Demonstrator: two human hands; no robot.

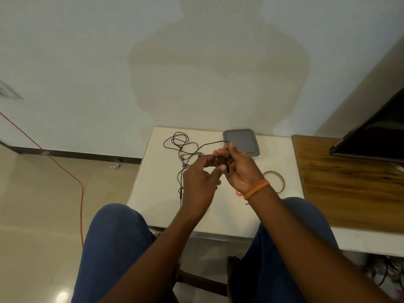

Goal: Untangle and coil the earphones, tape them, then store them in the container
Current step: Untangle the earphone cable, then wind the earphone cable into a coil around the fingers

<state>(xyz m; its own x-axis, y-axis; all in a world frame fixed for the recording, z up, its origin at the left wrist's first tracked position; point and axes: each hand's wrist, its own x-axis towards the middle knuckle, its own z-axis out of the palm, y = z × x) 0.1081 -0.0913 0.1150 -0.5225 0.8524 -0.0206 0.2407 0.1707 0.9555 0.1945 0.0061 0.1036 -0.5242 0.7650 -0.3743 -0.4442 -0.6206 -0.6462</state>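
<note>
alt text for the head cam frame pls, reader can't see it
Seen from above, a seated person's left hand and right hand pinch a black earphone cable, its loose loops trailing across a white table. A closed grey container sits behind the hands, a tape roll to their right.

both forearms reaching forward, left hand [200,180] fingers curled, pinching, right hand [238,169] fingers curled, gripping, hands nearly touching
</note>
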